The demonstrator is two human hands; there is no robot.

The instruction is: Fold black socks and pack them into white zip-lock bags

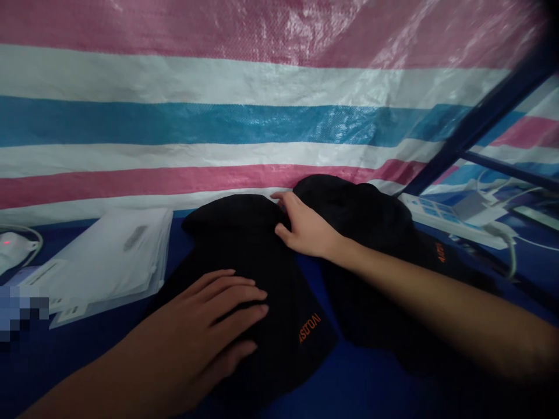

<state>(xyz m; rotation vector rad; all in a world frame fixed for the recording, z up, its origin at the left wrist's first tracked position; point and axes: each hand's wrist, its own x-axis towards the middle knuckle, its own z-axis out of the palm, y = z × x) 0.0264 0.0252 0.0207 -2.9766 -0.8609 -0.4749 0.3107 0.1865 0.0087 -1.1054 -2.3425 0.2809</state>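
Observation:
A black garment (262,262) with small orange lettering lies bunched on a dark blue table (358,390). My left hand (218,320) rests flat on its near part, fingers stretched out and together. My right hand (303,227) reaches across to the garment's far top edge, fingers lying over the cloth and thumb apart; I cannot tell whether it pinches the fabric. A second black garment (371,233), also with orange lettering, lies heaped just right of it, under my right forearm.
A stack of clear plastic bags (109,262) with white labels lies at the left. A white device (13,247) with a red light sits at the far left. A white power strip (454,218) with plugs and cables lies at the right. A striped tarpaulin (218,116) hangs behind.

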